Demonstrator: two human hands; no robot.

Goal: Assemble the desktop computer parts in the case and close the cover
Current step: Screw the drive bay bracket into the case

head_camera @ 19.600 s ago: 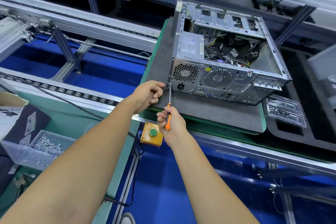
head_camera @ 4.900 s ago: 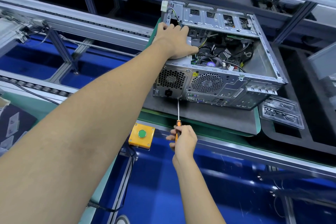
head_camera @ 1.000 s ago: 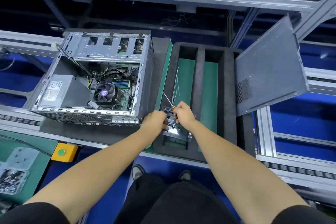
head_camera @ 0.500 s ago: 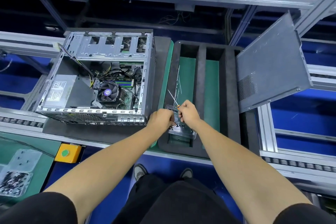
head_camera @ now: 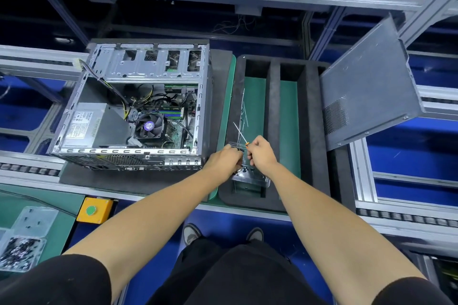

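**A:** ok going left to right, where's this build at? Screw box [head_camera: 21, 252] sits near left, the case [head_camera: 133, 106] is on its side with the top open, PSU [head_camera: 86, 124] and fan [head_camera: 148, 127] already in. So mostly populated?

**B:** looks like it to me. What's left is whatever is in the foam tray [head_camera: 273, 86] right of the case. Left hand [head_camera: 224, 160] is curled onto a clear plastic part [head_camera: 250, 176] at the tray's near end. Right hand [head_camera: 261, 153] is closed round a screwdriver [head_camera: 240, 134], shaft pointing far-left. Can't tell whether it also grips the part.

**A:** and the cover [head_camera: 366, 96]?

**B:** still off, leaning tilted at the far right of the tray. Closing is the last step I'd guess.

**A:** room to move?

**B:** case right wall is just beside the tray's edge, so a short hop over. Tray slots are narrow though. I'd lift straight up first.
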